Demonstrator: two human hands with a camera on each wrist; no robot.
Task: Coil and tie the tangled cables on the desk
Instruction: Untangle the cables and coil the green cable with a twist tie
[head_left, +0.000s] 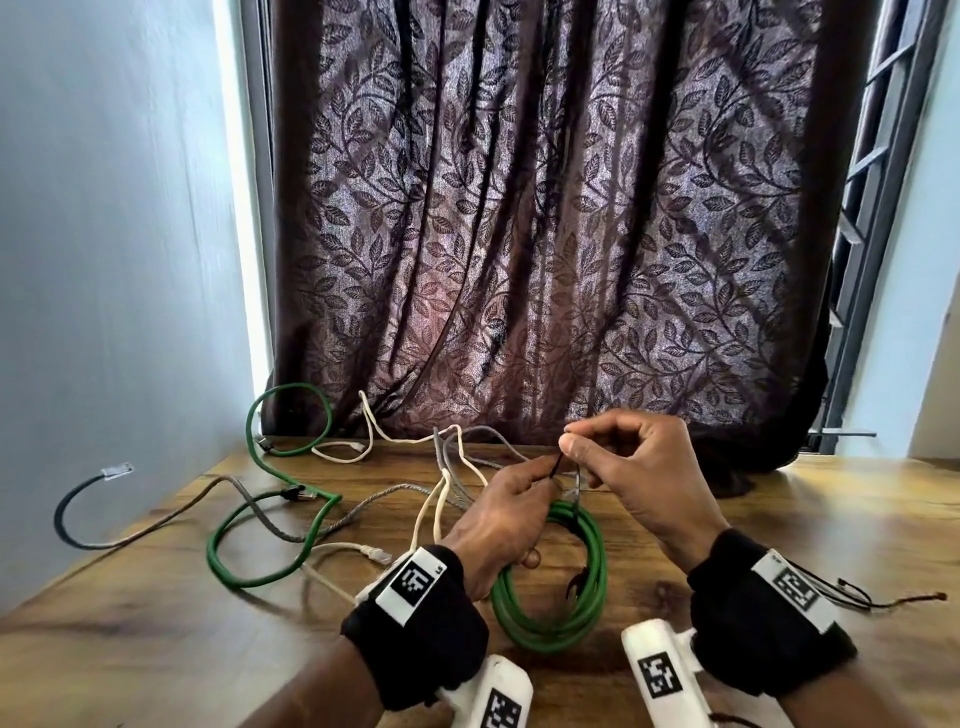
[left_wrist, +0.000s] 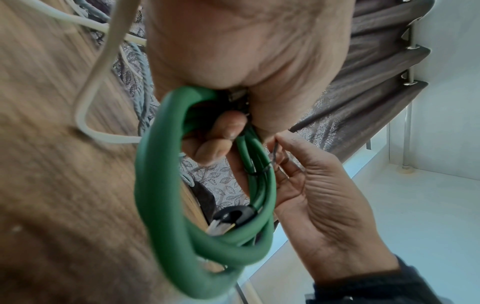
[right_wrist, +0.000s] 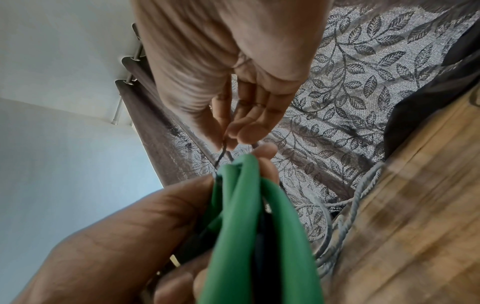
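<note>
A green cable wound into a coil stands tilted on the wooden desk. My left hand grips the top of the coil, fingers curled round its strands. A thin black tie goes round the bundle there. My right hand pinches the tie's free end between thumb and forefinger just above the coil. In the left wrist view the tie crosses the green strands beside the right hand. In the right wrist view its two ends rise from the coil into the pinching fingertips.
Loose cables lie tangled to the left: a second green one, a white one and a grey one whose black end hangs past the desk's left edge. A dark leaf-patterned curtain hangs behind. A wall stands at the left.
</note>
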